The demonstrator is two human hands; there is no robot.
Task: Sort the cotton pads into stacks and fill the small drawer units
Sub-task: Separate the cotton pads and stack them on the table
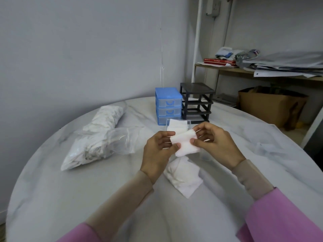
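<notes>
My left hand (158, 151) and my right hand (215, 142) together pinch a small stack of white square cotton pads (184, 143) above the round table. Behind the pads stands a clear drawer (176, 125) with white pads inside. A loose heap of cotton pads (183, 177) lies on the table just below my hands. A blue drawer unit (168, 105) stands at the back of the table, its two upper drawers shut. To its right stands a black drawer frame (196, 102) with no drawers in it.
A clear plastic bag full of cotton pads (92, 142) lies open at the left of the white marble table (87, 198). A clear drawer (265, 148) rests at the right. A shelf with papers (283, 65) and a cardboard box (271, 106) stand beyond the table.
</notes>
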